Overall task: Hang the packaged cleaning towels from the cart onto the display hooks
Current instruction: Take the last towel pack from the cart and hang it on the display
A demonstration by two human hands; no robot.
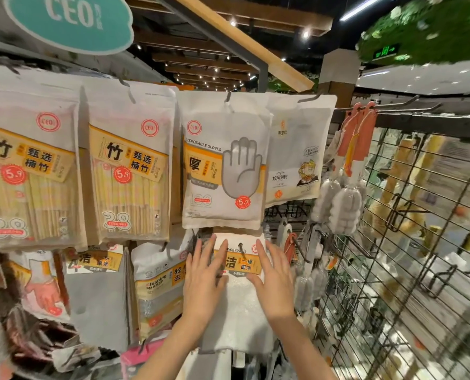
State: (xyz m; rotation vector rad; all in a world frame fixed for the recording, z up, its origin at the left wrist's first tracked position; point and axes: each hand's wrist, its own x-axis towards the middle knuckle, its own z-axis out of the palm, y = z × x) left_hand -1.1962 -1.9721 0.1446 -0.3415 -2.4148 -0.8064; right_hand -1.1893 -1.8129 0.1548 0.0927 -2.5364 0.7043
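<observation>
Left hand and right hand, fingers spread, press the towel pack flat. Recommend seating its hole fully on the hook.

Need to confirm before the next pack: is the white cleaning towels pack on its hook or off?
Cannot tell: white cleaning towels pack sits against the display, both hands flat on it; hook hidden.

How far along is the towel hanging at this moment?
Done: a cleaning towels pack hangs in the lower row, under the disposable gloves pack. In hand: the left hand and right hand press flat on its front with straight fingers, no grip, seemingly seating it on the hook. Left: unclear, since the cart and any remaining packs are out of view.
</observation>
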